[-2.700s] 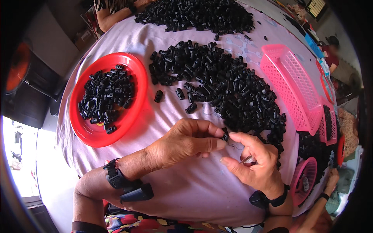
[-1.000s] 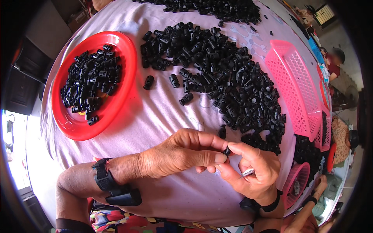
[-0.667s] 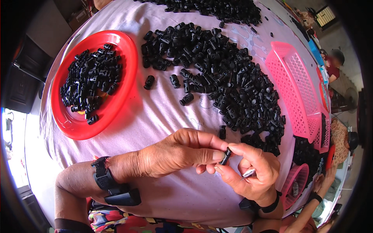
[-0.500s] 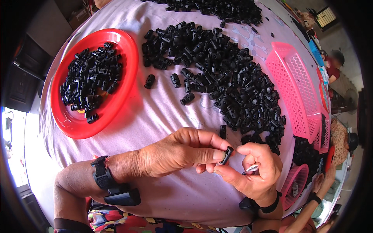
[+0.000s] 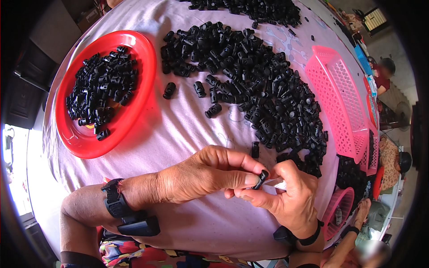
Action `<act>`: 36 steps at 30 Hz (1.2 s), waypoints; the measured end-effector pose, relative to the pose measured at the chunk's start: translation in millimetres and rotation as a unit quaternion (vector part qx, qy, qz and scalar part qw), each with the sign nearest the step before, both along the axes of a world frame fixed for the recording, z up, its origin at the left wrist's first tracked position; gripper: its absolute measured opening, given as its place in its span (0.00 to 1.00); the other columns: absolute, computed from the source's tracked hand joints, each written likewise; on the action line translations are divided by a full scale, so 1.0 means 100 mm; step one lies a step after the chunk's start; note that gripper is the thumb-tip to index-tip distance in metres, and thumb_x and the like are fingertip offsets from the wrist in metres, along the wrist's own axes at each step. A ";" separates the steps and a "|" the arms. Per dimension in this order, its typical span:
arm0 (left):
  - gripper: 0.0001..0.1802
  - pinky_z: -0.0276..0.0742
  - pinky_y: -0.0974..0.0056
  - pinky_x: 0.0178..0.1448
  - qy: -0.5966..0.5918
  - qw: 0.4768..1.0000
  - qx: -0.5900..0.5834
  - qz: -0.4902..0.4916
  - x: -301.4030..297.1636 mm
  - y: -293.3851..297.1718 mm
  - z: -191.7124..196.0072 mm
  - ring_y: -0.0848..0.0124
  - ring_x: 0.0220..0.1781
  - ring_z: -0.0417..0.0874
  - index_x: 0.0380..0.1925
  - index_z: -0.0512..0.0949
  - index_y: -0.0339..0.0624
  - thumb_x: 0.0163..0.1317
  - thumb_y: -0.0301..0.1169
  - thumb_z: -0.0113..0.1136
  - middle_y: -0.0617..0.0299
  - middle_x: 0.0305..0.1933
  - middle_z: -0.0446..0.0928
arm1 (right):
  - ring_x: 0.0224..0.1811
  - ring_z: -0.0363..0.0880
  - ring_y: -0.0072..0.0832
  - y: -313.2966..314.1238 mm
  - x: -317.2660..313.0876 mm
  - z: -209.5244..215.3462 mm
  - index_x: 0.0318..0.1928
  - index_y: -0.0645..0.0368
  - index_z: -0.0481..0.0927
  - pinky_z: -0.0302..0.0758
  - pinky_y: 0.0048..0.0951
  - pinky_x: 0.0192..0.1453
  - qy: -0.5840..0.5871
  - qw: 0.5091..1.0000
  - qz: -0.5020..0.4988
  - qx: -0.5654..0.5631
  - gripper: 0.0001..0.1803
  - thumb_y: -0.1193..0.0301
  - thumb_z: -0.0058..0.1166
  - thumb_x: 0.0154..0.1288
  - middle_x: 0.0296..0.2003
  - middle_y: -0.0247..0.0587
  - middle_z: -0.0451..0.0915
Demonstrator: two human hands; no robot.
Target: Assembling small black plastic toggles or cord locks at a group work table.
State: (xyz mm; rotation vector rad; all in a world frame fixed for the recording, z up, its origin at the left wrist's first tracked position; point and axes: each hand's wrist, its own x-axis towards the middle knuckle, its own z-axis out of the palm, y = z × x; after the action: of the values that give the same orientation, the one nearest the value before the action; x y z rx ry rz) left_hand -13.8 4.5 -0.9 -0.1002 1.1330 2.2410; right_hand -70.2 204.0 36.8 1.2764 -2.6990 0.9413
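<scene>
My left hand (image 5: 196,175) comes across the near part of the table and pinches a black plastic cord lock (image 5: 261,179) between thumb and fingers. Close against it, my right hand (image 5: 295,201) is curled round a small whitish flat piece (image 5: 275,186). One end of that piece points at the cord lock; its kind I cannot make out. A loose cord lock (image 5: 255,149) stands just beyond my left fingers. Behind my hands spreads a big heap of the same cord locks (image 5: 272,102).
At the left, a red plate (image 5: 150,62) carries a pile of cord locks. Single ones lie between plate and heap, and another heap (image 5: 259,11) is at the far edge. Pink baskets (image 5: 328,89) line the right, with a round pink basket (image 5: 348,196) nearer. Other people sit on the right.
My right hand has come nearer to the cord lock, and the whitish piece now reaches toward it. My left hand keeps its pinch. At the lower right, a co-worker's arm has shifted.
</scene>
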 end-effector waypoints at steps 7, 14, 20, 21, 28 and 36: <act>0.15 0.73 0.74 0.42 0.014 1.000 -0.003 -0.001 0.01 0.00 -0.01 0.83 0.39 0.76 0.51 0.79 0.40 0.66 0.31 0.59 0.69 0.40 0.79 | 0.16 0.76 0.28 0.01 0.00 0.01 0.24 0.55 0.71 0.72 0.28 0.19 0.043 0.999 0.009 0.021 0.30 0.45 0.72 0.44 0.16 0.32 0.74; 0.15 0.73 0.74 0.43 0.010 1.000 -0.009 -0.005 0.00 0.01 -0.02 0.83 0.40 0.76 0.51 0.79 0.40 0.66 0.31 0.59 0.70 0.41 0.79 | 0.15 0.74 0.28 0.02 0.00 0.00 0.24 0.56 0.69 0.71 0.28 0.18 0.064 0.998 0.008 0.027 0.31 0.44 0.71 0.44 0.15 0.32 0.71; 0.14 0.73 0.74 0.42 0.018 1.000 -0.011 -0.002 0.00 0.02 -0.02 0.83 0.41 0.76 0.51 0.79 0.41 0.67 0.31 0.59 0.70 0.42 0.79 | 0.14 0.73 0.27 0.02 -0.01 -0.01 0.22 0.54 0.65 0.69 0.27 0.17 0.083 0.996 0.011 0.039 0.32 0.43 0.70 0.44 0.14 0.31 0.69; 0.14 0.73 0.74 0.42 0.019 1.000 -0.015 -0.002 0.00 0.01 -0.02 0.83 0.41 0.76 0.50 0.79 0.41 0.66 0.31 0.59 0.70 0.42 0.79 | 0.13 0.72 0.26 0.02 -0.01 -0.01 0.21 0.54 0.64 0.69 0.27 0.16 0.088 0.995 0.012 0.035 0.33 0.43 0.70 0.44 0.13 0.31 0.68; 0.13 0.73 0.74 0.42 0.020 1.000 -0.017 0.003 0.00 0.03 -0.02 0.83 0.40 0.76 0.50 0.79 0.40 0.66 0.30 0.59 0.69 0.41 0.79 | 0.13 0.72 0.26 0.02 -0.01 -0.02 0.21 0.53 0.64 0.69 0.27 0.16 0.090 0.995 0.013 0.039 0.33 0.42 0.70 0.44 0.13 0.30 0.67; 0.13 0.73 0.74 0.41 0.009 1.000 -0.012 0.003 0.00 0.03 -0.01 0.83 0.38 0.75 0.49 0.79 0.40 0.66 0.30 0.59 0.69 0.39 0.80 | 0.12 0.70 0.25 0.02 -0.02 -0.02 0.20 0.53 0.63 0.68 0.27 0.14 0.092 0.995 0.012 0.026 0.33 0.42 0.70 0.44 0.12 0.29 0.66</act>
State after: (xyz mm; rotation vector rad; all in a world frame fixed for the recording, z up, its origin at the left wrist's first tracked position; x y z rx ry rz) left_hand -13.7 7.1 -1.5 -0.0928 1.1702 2.2391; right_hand -72.0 206.2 34.5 1.3359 -2.5889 0.7194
